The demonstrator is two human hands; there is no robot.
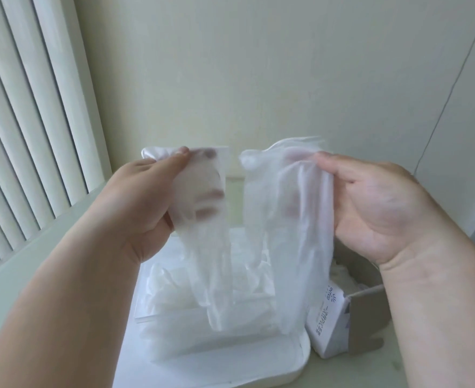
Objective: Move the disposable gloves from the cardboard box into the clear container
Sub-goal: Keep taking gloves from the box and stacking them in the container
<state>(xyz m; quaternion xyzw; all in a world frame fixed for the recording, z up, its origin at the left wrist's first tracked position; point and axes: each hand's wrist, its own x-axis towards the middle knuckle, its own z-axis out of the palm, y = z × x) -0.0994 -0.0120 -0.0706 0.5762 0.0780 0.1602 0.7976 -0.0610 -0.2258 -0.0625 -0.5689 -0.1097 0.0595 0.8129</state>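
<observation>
Gripping gloves, both hands, above clear container

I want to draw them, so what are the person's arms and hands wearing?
Nothing. The left hand and right hand are bare: no gloves on, no rings showing, no watch or bracelet. The left forearm and right forearm are bare too, no sleeve in view.

I log white vertical blinds along the left, slats closed. Plain pale wall behind; a thin cable slants down it at right. White rounded tray rests on pale surface.
</observation>
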